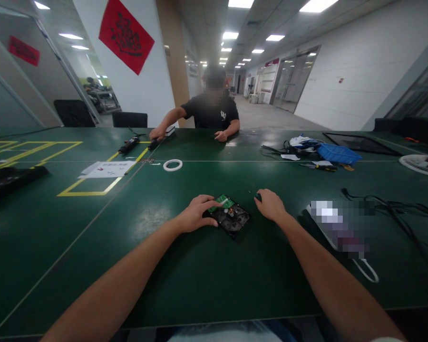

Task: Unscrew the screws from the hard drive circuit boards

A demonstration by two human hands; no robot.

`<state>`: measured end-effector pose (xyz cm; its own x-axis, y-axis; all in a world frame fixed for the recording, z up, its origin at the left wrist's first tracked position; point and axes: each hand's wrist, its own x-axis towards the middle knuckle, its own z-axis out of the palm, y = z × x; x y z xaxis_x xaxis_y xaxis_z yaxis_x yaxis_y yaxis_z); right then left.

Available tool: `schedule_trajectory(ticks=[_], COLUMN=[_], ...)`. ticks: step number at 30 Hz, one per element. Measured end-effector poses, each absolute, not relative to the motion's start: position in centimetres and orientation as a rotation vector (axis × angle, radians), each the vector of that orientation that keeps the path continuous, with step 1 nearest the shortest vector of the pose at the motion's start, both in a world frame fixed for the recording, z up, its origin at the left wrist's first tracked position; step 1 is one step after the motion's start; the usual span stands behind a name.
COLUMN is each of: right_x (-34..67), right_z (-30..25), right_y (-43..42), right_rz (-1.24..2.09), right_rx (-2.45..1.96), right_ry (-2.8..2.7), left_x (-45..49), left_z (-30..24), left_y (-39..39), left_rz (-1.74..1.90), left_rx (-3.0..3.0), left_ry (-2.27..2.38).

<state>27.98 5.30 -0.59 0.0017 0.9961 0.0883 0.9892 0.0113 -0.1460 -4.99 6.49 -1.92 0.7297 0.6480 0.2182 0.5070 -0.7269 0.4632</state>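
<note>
A hard drive [235,219] lies on the green table with its circuit board facing up, turned at a slant. My left hand [197,213] holds it from the left, index finger across the green board and thumb at the near edge. Just right of the drive, apart from it, my right hand [271,205] is closed around a small dark thing [258,196]. Only its rounded end shows, so I cannot tell its kind. Tiny specks lie on the table between the drive and my right hand.
A white pouch-like thing with a strap [369,270] lies right of my right arm, near black cables [392,206]. Farther back are a tape roll [173,165], paper sheets [107,169], pliers [321,166] and a blue tray [338,153]. Opposite, a person's hand [157,134] touches a black tool.
</note>
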Motion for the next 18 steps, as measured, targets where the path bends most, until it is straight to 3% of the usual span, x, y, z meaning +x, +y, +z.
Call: schedule_trajectory(ticks=[4,9,18], right_x=[27.9,26.0,24.0], right_z=[1.0,2.8,2.2], right_y=[4.4,2.9,2.5], right_rz=[0.165,0.485,0.499], right_rx=[-1.985,-1.533,-1.414], right_ry=[-2.188,-2.338,-2.371], left_x=[-4.5,-4.2,-4.2], left_z=[-1.8,-1.8,-2.2], left_y=[6.4,6.1,6.3], left_rz=[0.475,0.462,0.482], left_rx=[2.555,2.526,2.513], left_ry=[0.798,0.758,0.783])
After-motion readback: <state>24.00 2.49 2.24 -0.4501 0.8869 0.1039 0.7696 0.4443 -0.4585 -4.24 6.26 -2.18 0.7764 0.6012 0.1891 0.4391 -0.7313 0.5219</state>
